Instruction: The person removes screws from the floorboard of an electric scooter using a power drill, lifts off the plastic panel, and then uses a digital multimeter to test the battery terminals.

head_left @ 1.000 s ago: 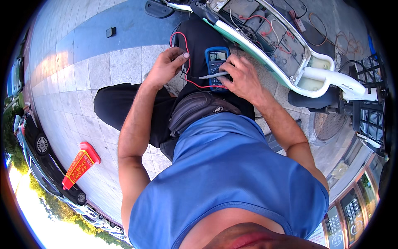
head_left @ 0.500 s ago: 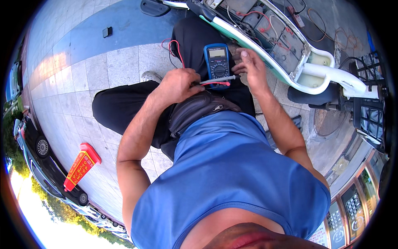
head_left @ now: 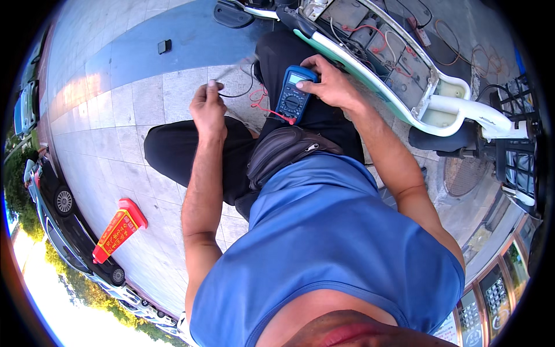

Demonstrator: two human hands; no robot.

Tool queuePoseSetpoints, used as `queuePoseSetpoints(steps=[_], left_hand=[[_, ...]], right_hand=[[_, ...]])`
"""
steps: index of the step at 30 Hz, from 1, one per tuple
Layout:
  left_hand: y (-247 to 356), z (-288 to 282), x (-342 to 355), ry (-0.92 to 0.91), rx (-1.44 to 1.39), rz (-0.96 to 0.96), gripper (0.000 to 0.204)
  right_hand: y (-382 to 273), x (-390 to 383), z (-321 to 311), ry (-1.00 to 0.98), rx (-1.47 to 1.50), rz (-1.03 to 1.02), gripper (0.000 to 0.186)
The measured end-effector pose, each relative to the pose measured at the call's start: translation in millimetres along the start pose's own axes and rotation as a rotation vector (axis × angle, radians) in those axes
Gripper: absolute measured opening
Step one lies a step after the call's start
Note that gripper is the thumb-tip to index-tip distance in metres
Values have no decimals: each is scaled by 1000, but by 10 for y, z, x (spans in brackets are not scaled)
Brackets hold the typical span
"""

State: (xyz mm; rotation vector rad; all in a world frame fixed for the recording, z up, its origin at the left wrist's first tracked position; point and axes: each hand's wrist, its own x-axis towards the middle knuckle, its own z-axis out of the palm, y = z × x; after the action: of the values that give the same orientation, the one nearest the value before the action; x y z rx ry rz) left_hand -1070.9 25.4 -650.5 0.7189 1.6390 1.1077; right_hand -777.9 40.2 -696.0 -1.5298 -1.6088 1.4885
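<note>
A blue digital multimeter (head_left: 293, 102) lies tilted over my thigh. My right hand (head_left: 330, 85) grips its upper right corner, thumb on the front by the display. Out to the left, my left hand (head_left: 208, 110) is closed on a grey test probe (head_left: 232, 70), which is smeared by motion. A black lead (head_left: 237, 95) curves from that hand toward the meter. Beside the meter, a red lead (head_left: 259, 106) loops down to a red plug end at its bottom edge. Where the red lead's probe lies, I cannot make out.
An opened scooter body (head_left: 399, 75), white and green with exposed wiring, stands close at right. A small black box (head_left: 165, 46) lies on the paving. A red cone (head_left: 119, 230) stands at left, near parked cars (head_left: 63, 225). Cables (head_left: 488, 61) lie at far right.
My left hand has moved left and up, carrying the probe away from the meter. My right hand has closed on the meter, which now tilts. The view has shifted slightly.
</note>
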Motion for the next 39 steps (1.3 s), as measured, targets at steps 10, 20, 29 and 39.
queuePoseSetpoints(steps=[10,20,29,39], left_hand=[[249,-368,-96,-596,213,307,69],[389,-286,748,-1028,654,650,26],[1169,218,975,-1482,719,1229,18],[1028,527,-184,-2006,547,1370,13]], right_hand=[[-1011,-78,5,-336,1012,77,57],[-1842,50,1007,275,950,-366,89],[-2075,-1127,1297,576,194,-44,48],[-2406,-2088,1912,1352,-595,786,54]])
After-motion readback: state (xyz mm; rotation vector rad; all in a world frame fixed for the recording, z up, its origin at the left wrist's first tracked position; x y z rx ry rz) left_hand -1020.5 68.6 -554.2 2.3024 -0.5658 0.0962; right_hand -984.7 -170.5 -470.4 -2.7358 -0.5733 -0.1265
